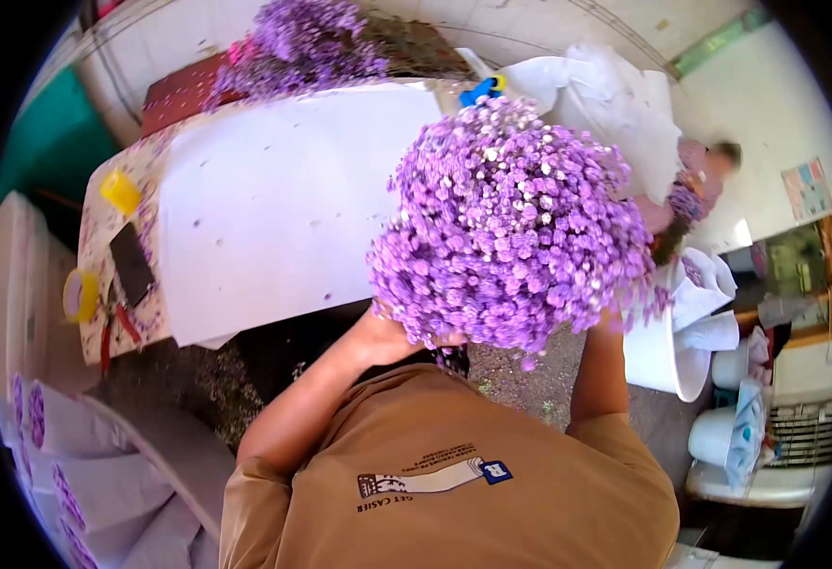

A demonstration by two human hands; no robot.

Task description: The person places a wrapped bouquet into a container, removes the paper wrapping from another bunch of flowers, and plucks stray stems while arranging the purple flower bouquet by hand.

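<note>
A large, dense bunch of purple baby's breath (515,228) is held up in front of my chest, with paler blooms near its top. My left hand (392,339) is closed at the bunch's lower left edge, its fingers partly covered by the blooms. On the other side my right hand (611,321) reaches in behind the lower right flowers, which hide its fingers. The stems are out of sight beneath the flower heads. Left of the bunch, a big white paper sheet (283,209) dotted with fallen petals lies on the table (155,327).
Yellow tape rolls (120,192), a dark phone (132,264) and red-handled pliers (117,322) lie at the table's left. More purple flowers (311,43) are at the back. Wrapped bunches (103,493) stand lower left; a white bucket (667,356) and another person (700,175) are right.
</note>
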